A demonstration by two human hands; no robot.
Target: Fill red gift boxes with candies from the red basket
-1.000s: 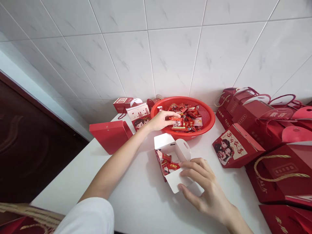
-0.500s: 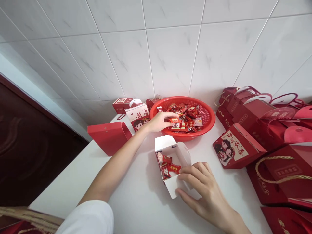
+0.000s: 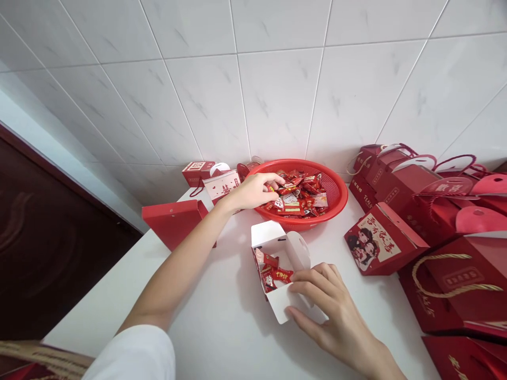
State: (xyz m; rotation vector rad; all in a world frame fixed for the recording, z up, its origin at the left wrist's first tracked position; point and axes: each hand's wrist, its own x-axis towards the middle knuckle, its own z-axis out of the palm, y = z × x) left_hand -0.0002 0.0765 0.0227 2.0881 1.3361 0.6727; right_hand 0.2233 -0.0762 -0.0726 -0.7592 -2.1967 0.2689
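Observation:
My left hand (image 3: 255, 191) is over the left side of a red plastic basket (image 3: 336, 203), its fingers curled around a red-wrapped candy (image 3: 271, 188). Many more wrapped candies (image 3: 304, 198), mostly red, fill the basket below it. In front of the basket stands an open gift box (image 3: 293, 253), white inside, with its flaps spread. Several red candies (image 3: 273, 272) lie at the box's left side. My right hand (image 3: 332, 301) grips the near right edge of this box, thumb and fingers on either side of a white flap.
Red gift boxes with rope handles (image 3: 447, 274) crowd the right side. One box with a cartoon couple (image 3: 380, 240) stands before them. On the left are a red box (image 3: 174, 224) and smaller printed boxes (image 3: 222, 184). A tiled wall (image 3: 277, 105) rises behind the white table (image 3: 222, 322).
My left hand has shifted slightly left and up over the basket, and the candy is now tucked further into its fingers. My right hand stays on the box.

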